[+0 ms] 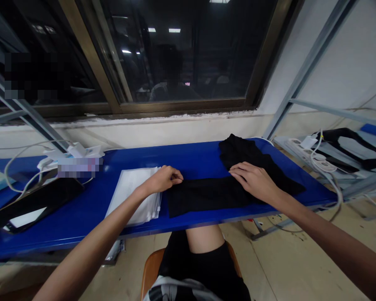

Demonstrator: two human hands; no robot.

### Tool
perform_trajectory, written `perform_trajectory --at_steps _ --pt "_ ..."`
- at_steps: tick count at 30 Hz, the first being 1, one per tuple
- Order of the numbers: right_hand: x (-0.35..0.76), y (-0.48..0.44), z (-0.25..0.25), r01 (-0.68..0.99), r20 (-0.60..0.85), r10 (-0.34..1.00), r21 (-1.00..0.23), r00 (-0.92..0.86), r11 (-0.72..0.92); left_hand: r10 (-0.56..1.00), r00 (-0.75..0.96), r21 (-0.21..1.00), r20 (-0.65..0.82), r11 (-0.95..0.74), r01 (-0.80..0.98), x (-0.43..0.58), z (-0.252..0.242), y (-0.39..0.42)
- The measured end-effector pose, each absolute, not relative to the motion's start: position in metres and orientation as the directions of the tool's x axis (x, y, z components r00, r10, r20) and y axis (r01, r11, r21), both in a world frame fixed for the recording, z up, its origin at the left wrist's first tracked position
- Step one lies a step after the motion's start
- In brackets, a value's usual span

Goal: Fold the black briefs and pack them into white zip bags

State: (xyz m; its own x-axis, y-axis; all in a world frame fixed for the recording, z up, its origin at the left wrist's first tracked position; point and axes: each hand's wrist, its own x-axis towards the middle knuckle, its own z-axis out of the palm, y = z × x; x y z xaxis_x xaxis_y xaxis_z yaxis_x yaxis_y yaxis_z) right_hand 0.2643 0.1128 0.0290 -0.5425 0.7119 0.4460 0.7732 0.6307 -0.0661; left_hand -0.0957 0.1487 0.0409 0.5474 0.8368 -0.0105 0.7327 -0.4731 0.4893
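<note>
The person's right hand (252, 180) lay flat on a soft black fabric garment (207, 195), its fingers spread and pressing down on the cloth without pinching or gathering any of it. The left hand (164, 179) rested just beside the garment's far left corner, its fingers loosely curled and holding nothing. Whether its fingertips touched the cloth could not be told.

The garment lay on a glossy blue bench (81, 221), right of the middle and close to the near edge. A long, flat section ran left along that near edge, while a bunched section reached back to the far edge. Just left of the garment, a stack of translucent white plastic bags (133, 196) lay almost against it, beneath the left forearm.

Towards the bench's left end lay a flat black rectangular panel (34, 205), with thin white cables (11, 161) looping behind it. Beyond the bench's right end, a white power strip (296, 148) sat on a lower shelf. A brown-framed window (181, 104) with dark glass ran above the far edge.
</note>
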Motion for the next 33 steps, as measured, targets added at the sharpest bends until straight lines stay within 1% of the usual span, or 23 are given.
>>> perform_trajectory --at_steps 2,3,5,6,8,10,12,14,17,19,21,23,25,26,27,29,30,31,33 --pt "0.251 0.098 0.026 0.702 0.540 0.602 -0.029 -0.588 0.712 0.858 0.514 0.459 0.021 -0.465 0.757 -0.086 0.042 0.142" --pt "0.243 0.090 0.022 0.652 0.554 0.550 -0.017 -0.625 0.758 0.867 0.492 0.419 0.075 -0.475 0.774 -0.079 0.042 0.135" --pt "0.230 0.077 0.010 0.577 0.528 0.493 -0.008 -0.691 0.817 0.841 0.494 0.281 0.223 -0.540 0.793 -0.063 0.041 0.113" --pt "0.225 0.072 0.004 0.567 0.495 0.497 -0.012 -0.712 0.824 0.799 0.528 0.190 0.287 -0.587 0.787 -0.055 0.038 0.101" --pt "0.220 0.069 -0.008 0.602 0.414 0.558 -0.030 -0.719 0.798 0.711 0.630 0.050 0.311 -0.675 0.736 -0.044 0.028 0.078" --pt "0.223 0.072 -0.016 0.668 0.330 0.646 -0.058 -0.689 0.742 0.683 0.682 0.003 0.263 -0.707 0.707 -0.042 0.014 0.065" --pt "0.230 0.079 -0.019 0.718 0.248 0.716 -0.098 -0.653 0.689 0.698 0.685 0.017 0.209 -0.703 0.711 -0.047 0.002 0.062" --pt "0.238 0.086 -0.017 0.748 0.165 0.762 -0.147 -0.626 0.647 0.718 0.680 0.076 0.149 -0.694 0.716 -0.053 -0.003 0.066" --pt "0.248 0.091 -0.010 0.769 0.066 0.791 -0.198 -0.608 0.607 0.741 0.668 0.172 0.071 -0.669 0.723 -0.060 0.005 0.074" --pt "0.253 0.093 -0.003 0.768 0.048 0.793 -0.220 -0.607 0.601 0.765 0.643 0.222 0.039 -0.634 0.741 -0.064 0.017 0.079" --pt "0.258 0.098 0.005 0.769 0.092 0.804 -0.243 -0.588 0.591 0.800 0.599 0.257 0.032 -0.586 0.768 -0.068 0.030 0.089" --pt "0.263 0.111 0.016 0.791 0.187 0.824 -0.230 -0.535 0.566 0.832 0.552 0.265 0.057 -0.546 0.795 -0.072 0.042 0.108" --pt "0.269 0.132 0.027 0.813 0.237 0.823 -0.163 -0.517 0.558 0.842 0.533 0.271 0.081 -0.533 0.802 -0.073 0.051 0.134" --pt "0.271 0.145 0.031 0.809 0.213 0.812 -0.126 -0.543 0.574 0.840 0.537 0.284 0.079 -0.535 0.795 -0.073 0.054 0.149" --pt "0.273 0.157 0.035 0.795 0.158 0.798 -0.102 -0.581 0.599 0.831 0.554 0.300 0.062 -0.544 0.783 -0.072 0.055 0.163" --pt "0.276 0.178 0.040 0.763 0.021 0.769 -0.105 -0.639 0.638 0.796 0.605 0.341 -0.010 -0.566 0.751 -0.070 0.055 0.189" --pt "0.277 0.185 0.042 0.751 -0.021 0.755 -0.115 -0.656 0.650 0.774 0.631 0.359 -0.052 -0.575 0.735 -0.070 0.054 0.199" --pt "0.277 0.191 0.043 0.739 -0.032 0.741 -0.122 -0.671 0.663 0.753 0.652 0.377 -0.092 -0.579 0.723 -0.071 0.052 0.206" --pt "0.276 0.195 0.044 0.696 0.004 0.705 -0.151 -0.709 0.702 0.718 0.677 0.413 -0.162 -0.574 0.707 -0.074 0.050 0.216"
